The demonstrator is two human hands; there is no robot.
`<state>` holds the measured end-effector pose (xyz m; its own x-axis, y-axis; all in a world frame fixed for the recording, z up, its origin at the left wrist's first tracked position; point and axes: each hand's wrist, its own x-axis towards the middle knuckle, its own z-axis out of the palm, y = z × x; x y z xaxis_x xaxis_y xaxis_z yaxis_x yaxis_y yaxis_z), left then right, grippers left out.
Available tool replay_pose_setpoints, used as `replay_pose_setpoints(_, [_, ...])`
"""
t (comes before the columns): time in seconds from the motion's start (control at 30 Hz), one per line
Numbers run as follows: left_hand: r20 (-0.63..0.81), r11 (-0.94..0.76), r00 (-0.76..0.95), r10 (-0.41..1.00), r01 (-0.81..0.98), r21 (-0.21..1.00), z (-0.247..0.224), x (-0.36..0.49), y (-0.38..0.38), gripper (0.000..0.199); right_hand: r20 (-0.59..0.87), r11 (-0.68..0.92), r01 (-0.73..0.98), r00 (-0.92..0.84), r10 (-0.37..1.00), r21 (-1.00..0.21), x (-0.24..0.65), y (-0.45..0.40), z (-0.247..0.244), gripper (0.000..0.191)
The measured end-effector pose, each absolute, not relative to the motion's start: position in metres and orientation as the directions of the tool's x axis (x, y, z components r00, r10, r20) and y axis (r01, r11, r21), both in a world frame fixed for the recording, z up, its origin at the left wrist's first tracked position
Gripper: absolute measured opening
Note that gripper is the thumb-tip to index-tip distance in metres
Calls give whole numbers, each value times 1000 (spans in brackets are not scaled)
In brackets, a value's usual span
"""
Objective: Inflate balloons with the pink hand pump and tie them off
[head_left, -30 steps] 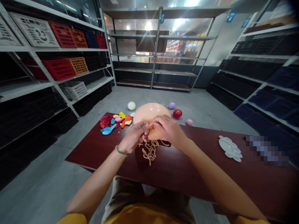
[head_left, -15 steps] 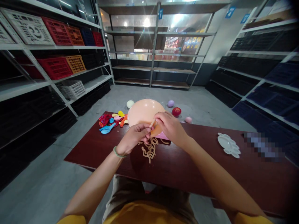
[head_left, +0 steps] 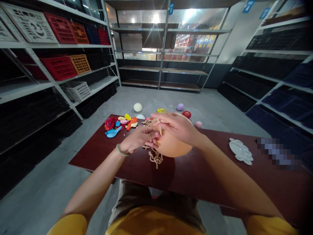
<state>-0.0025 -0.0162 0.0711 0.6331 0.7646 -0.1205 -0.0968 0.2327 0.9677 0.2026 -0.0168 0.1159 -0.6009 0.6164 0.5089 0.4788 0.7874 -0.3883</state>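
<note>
A large peach balloon point(head_left: 174, 145) is under and behind my right hand point(head_left: 177, 127), above the dark red table point(head_left: 200, 179). My left hand point(head_left: 139, 139) is at the balloon's left side, its fingertips pinched around the lower end of a short tan strip point(head_left: 160, 130). The right hand's fingers lie together over the strip's upper end, and the palm covers part of the balloon. Whether the strip is the balloon's neck or a separate piece, I cannot tell. Curly tan strands point(head_left: 156, 158) lie on the table just below the hands.
Deflated coloured balloons point(head_left: 114, 131) are piled at the table's back left. A white flower-shaped palette point(head_left: 241, 151) and a blurred item point(head_left: 277, 152) lie at the right. Small inflated balloons, one of them purple point(head_left: 180, 106), are beyond the table. Shelves with crates point(head_left: 60, 67) stand around.
The large balloon has swung from behind the hands down to the right, below my right hand. My right hand has flattened and turned over it. The view has shifted slightly.
</note>
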Motion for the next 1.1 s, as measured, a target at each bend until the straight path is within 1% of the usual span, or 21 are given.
replay_pose_setpoints(0.13, [-75, 125, 675, 734, -26, 992, 75, -2, -18, 26, 347, 715, 377, -681, 645, -589, 197, -8, 127, 43])
replay_pose_setpoints(0.23, [-47, 81, 665, 745, -20, 997, 73, -1, -21, 27, 290, 659, 288, -726, 623, -695, 192, -5, 131, 46])
replay_pose_setpoints(0.37, [-2, 54, 603, 798, -69, 996, 69, 4, -28, 31, 298, 632, 284, -697, 653, -721, 183, -5, 127, 43])
replay_pose_setpoints(0.47, [-2, 17, 531, 847, -24, 1000, 68, 7, -31, 36, 287, 629, 324, -682, 673, -706, 180, -4, 123, 42])
replay_pose_setpoints(0.53, [-28, 33, 490, 871, -1, 999, 66, 7, -31, 39, 324, 636, 351, -634, 702, -687, 184, -3, 122, 42])
replay_pose_setpoints(0.6, [-46, 58, 463, 885, -11, 998, 64, 6, -29, 40, 384, 645, 392, -563, 732, -656, 192, -2, 126, 39])
replay_pose_setpoints(0.67, [-37, 57, 445, 895, -32, 998, 61, 5, -27, 41, 419, 676, 458, -544, 727, -577, 202, -2, 130, 30])
replay_pose_setpoints(0.73, [-21, 44, 439, 898, -42, 998, 59, 5, -26, 42, 408, 736, 516, -615, 675, -439, 211, -3, 133, 23])
replay_pose_setpoints(0.8, [-13, 35, 442, 897, -41, 999, 59, 5, -26, 42, 369, 800, 518, -710, 599, -303, 215, -5, 133, 19])
replay_pose_setpoints(0.83, [-13, 34, 444, 896, -41, 999, 59, 5, -26, 42, 349, 822, 506, -745, 569, -259, 216, -6, 132, 17])
replay_pose_setpoints(0.9, [-16, 43, 442, 897, -52, 998, 60, 6, -26, 41, 344, 839, 501, -766, 544, -211, 215, -8, 130, 16])
replay_pose_setpoints(1.0, [-40, 97, 442, 896, -107, 989, 61, 5, -24, 42, 394, 829, 533, -735, 552, -170, 212, -10, 127, 18])
replay_pose_setpoints(1.03, [-50, 120, 443, 895, -133, 984, 61, 5, -24, 42, 412, 824, 548, -725, 552, -141, 212, -10, 126, 18])
replay_pose_setpoints(1.1, [-69, 165, 445, 893, -180, 970, 60, 5, -22, 40, 439, 810, 585, -716, 543, -47, 212, -12, 124, 18])
